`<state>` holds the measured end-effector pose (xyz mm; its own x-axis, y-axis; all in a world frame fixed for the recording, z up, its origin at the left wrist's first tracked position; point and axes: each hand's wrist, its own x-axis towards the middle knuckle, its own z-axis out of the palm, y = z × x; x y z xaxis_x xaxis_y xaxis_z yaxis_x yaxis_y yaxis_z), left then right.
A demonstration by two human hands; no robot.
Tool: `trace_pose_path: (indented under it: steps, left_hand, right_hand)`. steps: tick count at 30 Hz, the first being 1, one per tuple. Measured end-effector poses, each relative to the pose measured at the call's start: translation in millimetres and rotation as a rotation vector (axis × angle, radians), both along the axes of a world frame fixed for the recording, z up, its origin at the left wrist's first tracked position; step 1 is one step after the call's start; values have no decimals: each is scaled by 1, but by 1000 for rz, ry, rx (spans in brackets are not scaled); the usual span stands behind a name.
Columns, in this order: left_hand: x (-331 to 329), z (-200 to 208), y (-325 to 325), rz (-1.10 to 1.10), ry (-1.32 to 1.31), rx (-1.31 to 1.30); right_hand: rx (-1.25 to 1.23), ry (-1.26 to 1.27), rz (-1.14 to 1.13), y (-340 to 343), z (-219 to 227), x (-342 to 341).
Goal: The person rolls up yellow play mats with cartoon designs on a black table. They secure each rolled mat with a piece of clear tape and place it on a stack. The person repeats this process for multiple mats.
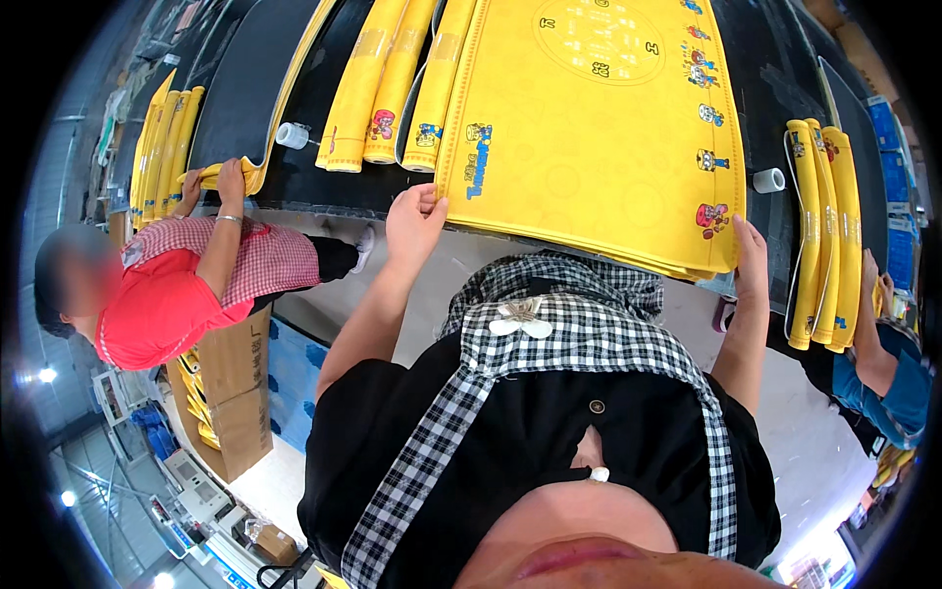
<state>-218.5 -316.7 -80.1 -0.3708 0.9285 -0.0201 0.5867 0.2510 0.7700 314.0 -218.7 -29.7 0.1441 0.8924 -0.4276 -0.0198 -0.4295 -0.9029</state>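
Observation:
A stack of flat yellow mats with small cartoon figures and a round printed pattern lies in front of me on a black table. My left hand is closed on the near left corner of the mat, its fingertips at the edge. At the near right corner, my right hand grips the edge with its fingers partly hidden by the mat. Several rolled yellow mats, banded with clear tape, lie just left of the stack. White tape rolls stand on either side, one on the left and one on the right.
On the left, a person in a red shirt handles a yellow-edged mat. More rolled mats lie at the right, beside another person in blue. A cardboard box stands behind the person on the left.

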Motion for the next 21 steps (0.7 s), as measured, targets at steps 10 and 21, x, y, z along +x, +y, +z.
trace_pose_path:
  steps: [10, 21]
  left_hand:
    - [-1, 18, 28, 112, -596, -377]
    - [11, 111, 53, -236, -1207, -90]
  right_hand:
    - [-229, -151, 138, 4, 2, 7]
    - [126, 135, 144, 12, 47, 5]
